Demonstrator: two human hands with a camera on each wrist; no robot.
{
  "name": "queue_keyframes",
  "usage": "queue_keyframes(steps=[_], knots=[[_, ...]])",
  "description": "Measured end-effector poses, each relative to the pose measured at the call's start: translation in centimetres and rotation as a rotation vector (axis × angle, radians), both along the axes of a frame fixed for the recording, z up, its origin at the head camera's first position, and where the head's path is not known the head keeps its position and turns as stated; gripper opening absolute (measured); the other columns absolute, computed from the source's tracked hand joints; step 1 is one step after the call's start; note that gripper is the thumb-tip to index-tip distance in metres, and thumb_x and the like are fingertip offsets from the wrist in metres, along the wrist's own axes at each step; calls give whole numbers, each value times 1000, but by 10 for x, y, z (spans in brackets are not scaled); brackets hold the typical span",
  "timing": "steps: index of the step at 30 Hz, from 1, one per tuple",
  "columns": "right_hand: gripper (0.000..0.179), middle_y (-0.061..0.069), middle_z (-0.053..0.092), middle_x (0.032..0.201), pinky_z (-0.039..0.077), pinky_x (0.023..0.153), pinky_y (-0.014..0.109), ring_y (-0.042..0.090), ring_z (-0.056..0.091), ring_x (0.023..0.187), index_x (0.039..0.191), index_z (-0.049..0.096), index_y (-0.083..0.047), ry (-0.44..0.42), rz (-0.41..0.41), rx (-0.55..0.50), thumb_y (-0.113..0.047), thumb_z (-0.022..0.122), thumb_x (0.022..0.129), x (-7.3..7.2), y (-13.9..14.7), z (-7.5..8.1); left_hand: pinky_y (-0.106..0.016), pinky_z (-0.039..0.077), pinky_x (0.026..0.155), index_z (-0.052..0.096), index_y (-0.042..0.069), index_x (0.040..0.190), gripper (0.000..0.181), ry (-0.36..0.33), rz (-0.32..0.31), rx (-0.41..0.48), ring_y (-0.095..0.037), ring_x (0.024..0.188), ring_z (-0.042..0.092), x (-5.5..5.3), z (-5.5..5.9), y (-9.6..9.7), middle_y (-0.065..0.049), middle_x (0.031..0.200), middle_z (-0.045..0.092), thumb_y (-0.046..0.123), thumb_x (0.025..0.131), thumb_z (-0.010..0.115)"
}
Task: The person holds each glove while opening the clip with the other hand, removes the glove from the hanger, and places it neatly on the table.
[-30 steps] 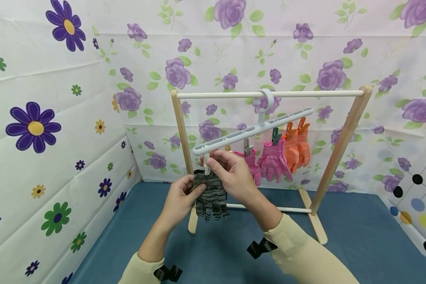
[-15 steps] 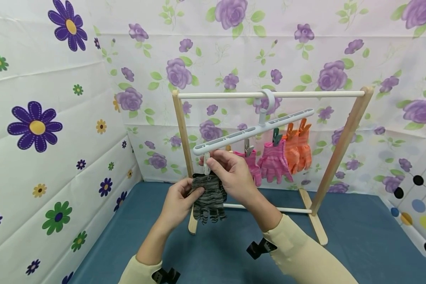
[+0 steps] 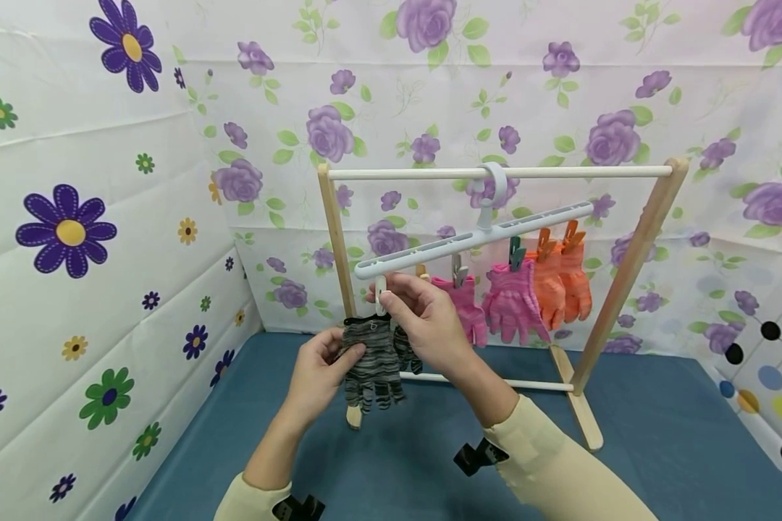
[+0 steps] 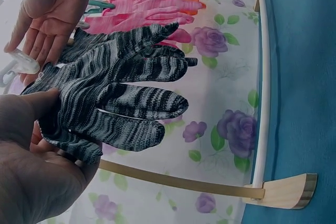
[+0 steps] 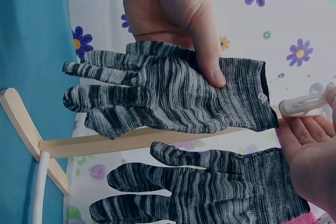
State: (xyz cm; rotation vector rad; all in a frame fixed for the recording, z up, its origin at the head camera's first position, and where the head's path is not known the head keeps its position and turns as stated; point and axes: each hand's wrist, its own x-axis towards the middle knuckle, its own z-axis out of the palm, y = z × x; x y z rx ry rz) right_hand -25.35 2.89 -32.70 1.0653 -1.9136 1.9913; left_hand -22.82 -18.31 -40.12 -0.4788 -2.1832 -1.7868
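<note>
My left hand [image 3: 319, 367] pinches a black-and-grey striped knit glove [image 3: 373, 369] near its cuff, thumb in front. The glove hangs with its fingers downward. My right hand [image 3: 429, 322] pinches a white clothespin [image 3: 381, 297] under the left end of the pale grey hanger [image 3: 423, 253]. In the right wrist view the tip of the clothespin [image 5: 296, 106] is right beside the cuff of the glove [image 5: 184, 95]. A second striped glove [image 5: 226, 187] hangs just behind, partly hidden by my right hand in the head view.
Pink gloves [image 3: 515, 300] and orange gloves [image 3: 563, 282] hang from clips along the hanger's right part, including a green clip [image 3: 516, 253]. The hanger hooks over the white rod [image 3: 397, 174] of a wooden rack [image 3: 632, 275]. The rack stands on a blue surface [image 3: 482, 485] before flowered cloth walls.
My left hand and the striped glove have shifted left and slightly down, away from the clothespin, uncovering more of the second glove. The hanger's right end has swung to the right with its gloves.
</note>
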Motion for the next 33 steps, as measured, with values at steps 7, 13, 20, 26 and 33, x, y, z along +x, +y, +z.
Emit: queue_keyframes(steps=[7, 13, 20, 26, 33], knots=[[40, 12, 69, 135, 54, 103, 35, 25, 68, 123, 148, 59, -2, 6, -41, 31, -12, 63, 109, 0, 3, 0, -28, 36, 60, 67, 6, 112, 16, -8, 52, 6, -14, 57, 35, 1, 0, -2, -4, 69, 44, 16, 103, 74], [44, 12, 65, 143, 52, 107, 35, 24, 63, 133, 152, 54, -1, 10, -15, 35, -10, 62, 109, -1, 4, -1, -28, 38, 58, 68, 5, 115, 16, -1, 37, 28, -13, 55, 37, 1, -1, -4, -9, 80, 65, 14, 103, 73], [46, 17, 61, 148, 50, 109, 35, 23, 60, 137, 153, 52, -1, 23, 6, 35, -9, 62, 109, -1, 6, -3, -28, 36, 54, 67, 3, 112, 15, -8, 82, 53, -11, 49, 32, 1, 0, -6, -3, 71, 57, 14, 103, 73], [47, 16, 61, 149, 49, 109, 34, 24, 59, 138, 154, 52, -1, 34, -3, 55, -9, 62, 109, -4, 9, -6, -27, 31, 54, 64, 1, 109, 17, -8, 133, 52, -10, 50, 27, 2, -1, -8, 2, 63, 38, 14, 103, 73], [48, 12, 62, 148, 49, 109, 35, 24, 58, 138, 154, 52, -2, 28, -21, 59, -10, 63, 109, -6, 16, -9, -25, 28, 54, 65, -1, 113, 21, 4, 155, 48, -8, 49, 25, 2, 0, -13, 3, 63, 33, 16, 103, 73]])
